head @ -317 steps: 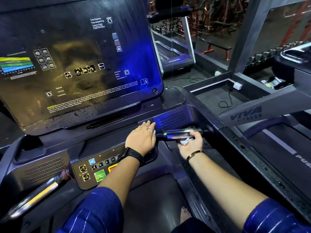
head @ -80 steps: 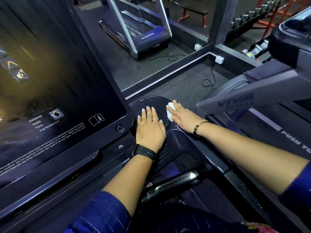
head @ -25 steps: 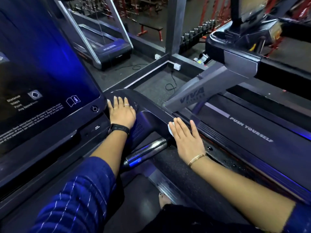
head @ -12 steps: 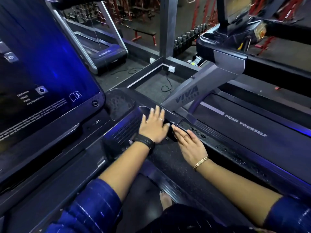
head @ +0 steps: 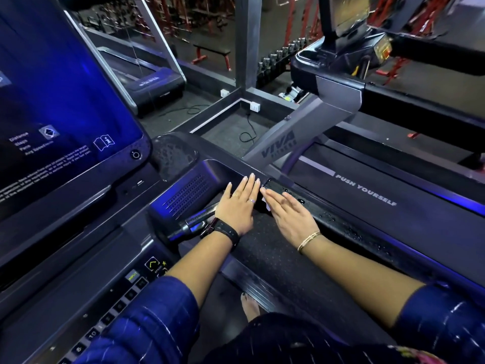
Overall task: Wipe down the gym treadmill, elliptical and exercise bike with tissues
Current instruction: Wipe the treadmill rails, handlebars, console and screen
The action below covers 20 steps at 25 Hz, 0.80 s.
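I stand on a dark treadmill with a big console screen (head: 60,101) at the left. My left hand (head: 240,203) lies flat, fingers straight, on the console's right corner above the chrome grip handle (head: 194,224). My right hand (head: 288,214) lies flat beside it on the wet right side rail (head: 341,224), pressing a white tissue (head: 268,207); only a small edge of the tissue shows under the fingers.
A round wet cup recess (head: 174,156) sits beyond my left hand. A second VIVA treadmill (head: 367,190) stands close on the right. A power cable (head: 248,132) lies on the floor ahead; a steel post (head: 245,43), mirror and weight racks stand beyond.
My left hand slid from the cup recess back to the console corner next to my right hand. My right hand with the tissue stayed at the front end of the side rail.
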Available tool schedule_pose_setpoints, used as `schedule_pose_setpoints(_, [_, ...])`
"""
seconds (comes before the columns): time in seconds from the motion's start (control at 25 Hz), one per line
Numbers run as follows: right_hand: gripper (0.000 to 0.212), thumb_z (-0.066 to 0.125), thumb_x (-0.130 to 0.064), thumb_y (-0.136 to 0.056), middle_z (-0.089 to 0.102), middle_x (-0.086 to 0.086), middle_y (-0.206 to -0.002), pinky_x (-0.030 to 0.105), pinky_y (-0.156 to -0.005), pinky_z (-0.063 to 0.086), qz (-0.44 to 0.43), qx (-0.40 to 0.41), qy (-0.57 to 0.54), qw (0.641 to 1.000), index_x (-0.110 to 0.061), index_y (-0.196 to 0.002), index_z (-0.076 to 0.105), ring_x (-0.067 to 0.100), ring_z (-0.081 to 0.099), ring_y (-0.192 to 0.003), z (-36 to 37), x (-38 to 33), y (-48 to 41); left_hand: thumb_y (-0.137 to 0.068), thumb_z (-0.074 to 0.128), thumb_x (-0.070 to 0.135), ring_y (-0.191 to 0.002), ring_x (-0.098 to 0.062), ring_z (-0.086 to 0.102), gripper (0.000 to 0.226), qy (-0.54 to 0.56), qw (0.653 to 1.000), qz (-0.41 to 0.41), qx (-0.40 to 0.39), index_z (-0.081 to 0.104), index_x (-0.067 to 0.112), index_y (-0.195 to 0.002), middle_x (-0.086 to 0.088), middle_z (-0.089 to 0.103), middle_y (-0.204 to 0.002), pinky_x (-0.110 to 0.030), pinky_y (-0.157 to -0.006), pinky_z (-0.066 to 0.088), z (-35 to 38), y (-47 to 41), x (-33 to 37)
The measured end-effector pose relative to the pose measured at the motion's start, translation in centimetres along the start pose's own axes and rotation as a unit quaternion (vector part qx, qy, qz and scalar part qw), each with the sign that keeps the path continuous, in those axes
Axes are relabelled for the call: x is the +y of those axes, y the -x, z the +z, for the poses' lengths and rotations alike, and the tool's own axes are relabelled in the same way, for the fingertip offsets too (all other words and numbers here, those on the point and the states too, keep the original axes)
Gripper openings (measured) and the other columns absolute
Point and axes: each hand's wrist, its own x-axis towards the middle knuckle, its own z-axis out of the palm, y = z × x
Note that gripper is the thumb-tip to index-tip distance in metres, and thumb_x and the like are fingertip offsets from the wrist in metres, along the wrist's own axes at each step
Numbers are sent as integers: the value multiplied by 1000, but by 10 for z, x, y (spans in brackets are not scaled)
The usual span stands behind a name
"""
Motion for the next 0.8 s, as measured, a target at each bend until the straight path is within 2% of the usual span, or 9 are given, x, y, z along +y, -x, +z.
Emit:
schedule_pose_setpoints(0.08, [63, 17, -23, -96, -18, 14, -157, 51, -107, -31, -47, -63, 63, 995, -2, -151, -8, 28, -23, -143, 2, -3, 23, -95, 41, 31, -151, -20, -9, 83, -7, 1000, 4, -5, -15, 10, -153, -8, -18, -162, -47, -121, 5, 0, 1, 0])
schedule_pose_setpoints(0.12, [66, 17, -27, -97, -23, 15, -155, 53, -104, -34, -76, -89, 87, 989, -1, -149, -14, 30, -29, -139, 2, -4, 36, -95, 41, 32, -151, -21, -10, 84, -11, 1000, 4, -5, -15, 9, -153, -8, -18, -162, -47, -121, 5, 0, 2, 0])
schedule_pose_setpoints(0.24, [66, 23, -28, -95, -17, 10, -156, 52, -105, -33, -97, -78, 107, 986, -6, -150, -6, 31, -34, -138, 1, 6, 41, -93, 43, 34, -151, -21, -10, 87, -22, 1000, 2, -5, -15, 9, -153, -9, -17, -162, -47, -121, 5, -1, 3, 1])
schedule_pose_setpoints(0.32, [62, 26, -24, -92, -6, 2, -159, 46, -114, -23, -51, -1, 60, 997, -14, -151, 11, 26, -22, -145, 1, 14, 25, -92, 44, 35, -151, -21, -9, 88, -27, 1000, 1, -3, -15, 9, -153, -9, -17, -162, -46, -121, 5, -2, 3, 2])
schedule_pose_setpoints(0.4, [56, 30, -20, -92, 17, 1, -160, 44, -119, -8, -32, 62, 15, 997, -10, -147, 26, 20, 7, -147, 3, 17, 16, -93, 43, 36, -151, -20, -9, 88, -25, 1000, 2, -2, -14, 9, -153, -8, -17, -162, -44, -121, 5, -3, 3, 2])
schedule_pose_setpoints(0.52, [52, 49, -26, -89, 47, 13, -132, 48, -116, 22, -104, 86, 2, 991, -1, -134, 52, 30, 44, -121, 10, 14, 34, -93, 44, 37, -151, -20, -8, 89, -31, 1000, 2, 0, -15, 8, -153, -8, -17, -162, -43, -121, 5, -2, 3, 3])
schedule_pose_setpoints(0.6, [49, 53, -28, -87, 47, 13, -116, 39, -96, 41, -125, 96, -20, 987, -4, -130, 59, 26, 52, -101, 6, 16, 41, -92, 45, 39, -151, -20, -8, 91, -40, 999, 2, 5, -16, 8, -153, -9, -17, -162, -43, -122, 7, -1, 4, 4])
schedule_pose_setpoints(0.68, [43, 46, -23, -88, 44, 8, -105, 35, -80, 40, -118, 129, -51, 983, -12, -126, 64, 21, 51, -89, 0, 22, 27, -92, 44, 39, -151, -21, -7, 91, -49, 999, 3, 12, -17, 7, -152, -10, -17, -162, -42, -122, 8, 0, 5, 4])
schedule_pose_setpoints(0.8, [38, 41, -20, -89, 54, 1, -101, 34, -74, 33, -106, 118, -45, 986, -17, -107, 74, 21, 44, -88, -5, 25, 7, -92, 43, 37, -151, -21, -7, 90, -47, 999, 3, 20, -17, 7, -152, -11, -17, -162, -41, -122, 8, 3, 5, 5])
